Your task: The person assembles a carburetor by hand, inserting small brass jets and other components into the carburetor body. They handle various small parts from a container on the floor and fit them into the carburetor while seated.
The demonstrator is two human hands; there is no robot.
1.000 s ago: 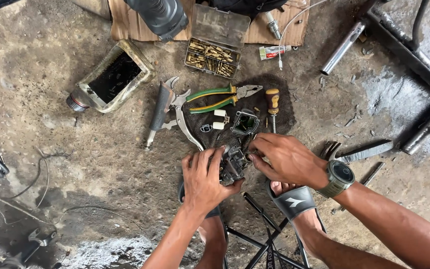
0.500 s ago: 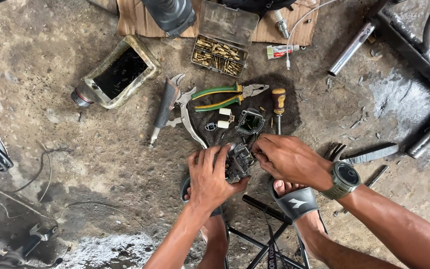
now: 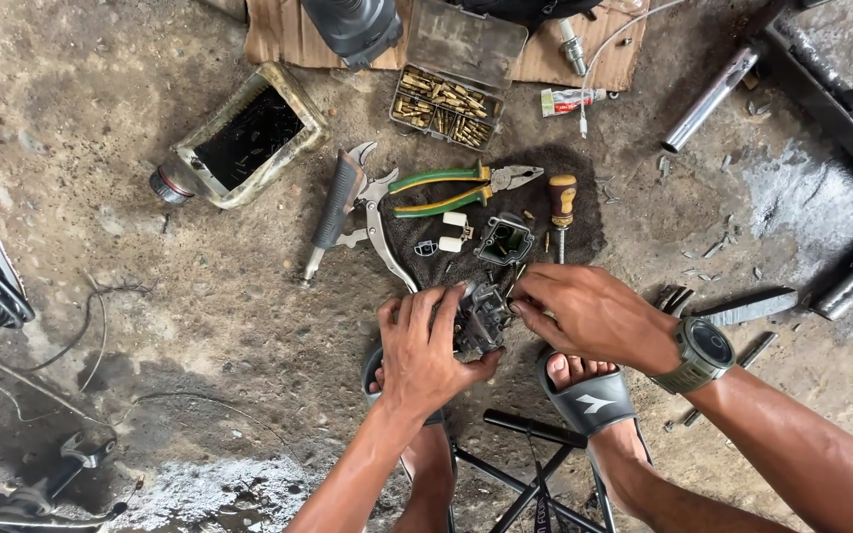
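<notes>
Bare, oil-stained concrete floor (image 3: 101, 178) fills the view, seen from above, with tools spread ahead of a squatting person

Largest item: strip of brown cardboard (image 3: 278, 35) at the far edge, well beyond both hands. On it rests a clear plastic parts box (image 3: 451, 84), lid open, tray filled with small brass pieces

Cut-open plastic jug (image 3: 239, 133) holding dark liquid lies on its side, far ahead and to the left of the left hand

Metal tube (image 3: 713, 96) lies diagonally, well ahead and to the right of the right hand

Locking pliers (image 3: 379, 212) and a dark-handled tool (image 3: 333, 209) lie side by side just ahead of the left hand. Green-handled pliers (image 3: 451, 190) sit beyond them, near a wooden-handled screwdriver (image 3: 561, 209) that lies just ahead of the right hand

Small square metal housing (image 3: 504, 240) sits on a dark oil patch, directly ahead of the gap between the hands

Left hand (image 3: 425, 353): fingers wrapped closed around a small metal carburetor body (image 3: 481, 318), gripping it from the left side, held just above the floor between the two hands

Right hand (image 3: 594, 316): fingers drawn together at the carburetor body's right edge, fingertips touching it; whether they pinch anything cannot be told. A watch (image 3: 703, 353) is on that wrist

Sandalled feet below the hands; grey slide sandal (image 3: 589, 400) directly beneath the right hand
</notes>
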